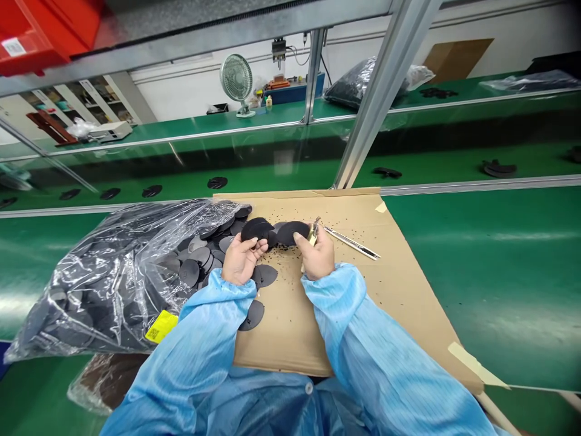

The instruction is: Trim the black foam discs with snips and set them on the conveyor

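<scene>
My left hand (240, 260) is closed on a black disc (256, 228), pinching its lower edge between thumb and fingers. Close beside it, my right hand (318, 254) is closed on a second black disc (289, 232), thumb on its face. The same hand also holds a small tool (313, 233) with a yellowish handle and a metal tip; its exact kind is hard to make out. Both discs are held above the cardboard sheet (363, 315). Two loose discs (265, 276) lie just below my left hand. A slim craft knife (351, 242) rests right of my right hand.
At left, a clear plastic bag (104, 272) spills many black discs. Small black bits are scattered over the cardboard. Behind, a green conveyor belt (272, 175) carries several black parts. A metal post (385, 91) slants up at right. A red bin (49, 30) hangs upper left.
</scene>
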`<action>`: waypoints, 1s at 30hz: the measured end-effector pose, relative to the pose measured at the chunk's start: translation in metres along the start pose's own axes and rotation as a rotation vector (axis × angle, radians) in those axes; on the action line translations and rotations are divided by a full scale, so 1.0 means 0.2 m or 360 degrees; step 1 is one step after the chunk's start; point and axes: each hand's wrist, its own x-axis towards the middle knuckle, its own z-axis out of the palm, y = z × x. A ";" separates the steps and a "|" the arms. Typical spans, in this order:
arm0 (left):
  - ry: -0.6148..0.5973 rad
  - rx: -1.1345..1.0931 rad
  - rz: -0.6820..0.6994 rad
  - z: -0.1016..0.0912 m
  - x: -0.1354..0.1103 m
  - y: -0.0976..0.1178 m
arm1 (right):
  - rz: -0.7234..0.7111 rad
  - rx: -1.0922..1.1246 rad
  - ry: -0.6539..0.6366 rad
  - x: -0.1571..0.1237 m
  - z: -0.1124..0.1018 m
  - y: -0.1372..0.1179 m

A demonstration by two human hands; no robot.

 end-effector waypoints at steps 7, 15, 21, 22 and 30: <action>-0.0091 0.0066 0.0066 0.01 -0.01 -0.02 | 0.0025 0.0151 -0.0323 -0.01 0.01 -0.02; -0.0345 0.0400 0.0120 0.01 -0.05 -0.06 | -0.0087 -0.0237 -0.0367 -0.05 0.02 0.01; -0.0300 0.0462 0.0136 0.01 -0.05 -0.07 | -0.0084 -0.0323 -0.0301 -0.06 0.03 0.02; -0.0296 0.0450 0.0134 0.01 -0.06 -0.07 | -0.0067 -0.0328 -0.0308 -0.06 0.03 0.02; -0.0393 0.0324 0.0036 0.02 -0.06 -0.06 | 0.0042 -0.0114 -0.0586 -0.04 0.02 0.03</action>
